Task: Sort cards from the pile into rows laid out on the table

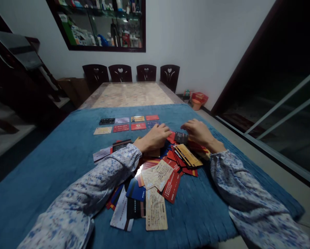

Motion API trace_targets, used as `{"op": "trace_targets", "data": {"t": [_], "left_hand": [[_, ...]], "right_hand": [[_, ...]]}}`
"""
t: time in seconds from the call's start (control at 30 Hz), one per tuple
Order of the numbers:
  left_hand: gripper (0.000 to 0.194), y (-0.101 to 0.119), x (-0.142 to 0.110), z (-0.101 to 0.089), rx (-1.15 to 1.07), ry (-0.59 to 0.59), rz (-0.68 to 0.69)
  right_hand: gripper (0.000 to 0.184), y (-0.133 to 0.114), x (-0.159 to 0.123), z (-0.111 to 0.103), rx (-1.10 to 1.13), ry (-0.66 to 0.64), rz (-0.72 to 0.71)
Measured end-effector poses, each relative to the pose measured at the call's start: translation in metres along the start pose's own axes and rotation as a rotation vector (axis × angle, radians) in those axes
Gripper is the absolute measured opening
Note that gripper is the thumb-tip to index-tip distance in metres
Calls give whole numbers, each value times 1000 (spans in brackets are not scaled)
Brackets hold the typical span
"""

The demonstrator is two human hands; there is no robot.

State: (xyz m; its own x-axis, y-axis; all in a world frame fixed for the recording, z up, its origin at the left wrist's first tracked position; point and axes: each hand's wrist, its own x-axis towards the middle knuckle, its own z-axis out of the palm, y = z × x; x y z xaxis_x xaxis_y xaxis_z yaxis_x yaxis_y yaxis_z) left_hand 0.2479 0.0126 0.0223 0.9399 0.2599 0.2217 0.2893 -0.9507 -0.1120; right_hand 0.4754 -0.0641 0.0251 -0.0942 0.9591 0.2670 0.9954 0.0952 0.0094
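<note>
A loose heap of plastic cards (171, 181) in red, blue, black, yellow and cream lies on the blue cloth. Over its far side, my left hand (157, 137) has its fingers bent together, tips down beside a red card (171, 137); what they grip, if anything, is hidden. My right hand (199, 133) is closed at the right edge of a dark grey card (181, 137), its thumb out of sight. Just nearer than it lies a stack of yellow cards (187, 155). Beyond the left hand, several cards, among them a red card (138, 126), lie face up in two rows.
The blue cloth (74, 145) covers the near part of a long table, with a bare marble top (136, 91) beyond. Dark wooden chairs (120, 73) stand at the far end. A red and orange container (198, 100) sits on the floor at right.
</note>
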Motion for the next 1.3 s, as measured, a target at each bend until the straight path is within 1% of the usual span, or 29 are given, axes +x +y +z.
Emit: {"op": "trace_targets", "data": {"t": [0.1,0.27,0.4,0.5,0.7,0.83,1.07,1.17,1.3], "left_hand": [[38,4,7,3,-37,-31,31],[36,9,17,8,-107,-100,58],[52,12,25,14,-128,-116,88],[56,14,32,19,-152,-126,107],[43,14,35,24,-178,-180,106],[43,10,31,22,-188,-181,114],[36,-4,18,22,-150,-172,60],[29,-7,12,21,-139,-159,35],[22,-6,5,15,-135,-159,8]], "right_hand": [[30,8,-6,4,-24,-28,16],[30,16,-13,12,-33,-61,25],[31,23,-16,15,-9,-89,38],[34,26,-18,18,6,-105,39],[37,16,-20,16,46,-193,14],[36,7,-20,11,76,-227,11],[37,1,-17,16,85,-178,-18],[38,2,-15,23,95,-154,-46],[33,6,-10,35,161,-99,-106]]}}
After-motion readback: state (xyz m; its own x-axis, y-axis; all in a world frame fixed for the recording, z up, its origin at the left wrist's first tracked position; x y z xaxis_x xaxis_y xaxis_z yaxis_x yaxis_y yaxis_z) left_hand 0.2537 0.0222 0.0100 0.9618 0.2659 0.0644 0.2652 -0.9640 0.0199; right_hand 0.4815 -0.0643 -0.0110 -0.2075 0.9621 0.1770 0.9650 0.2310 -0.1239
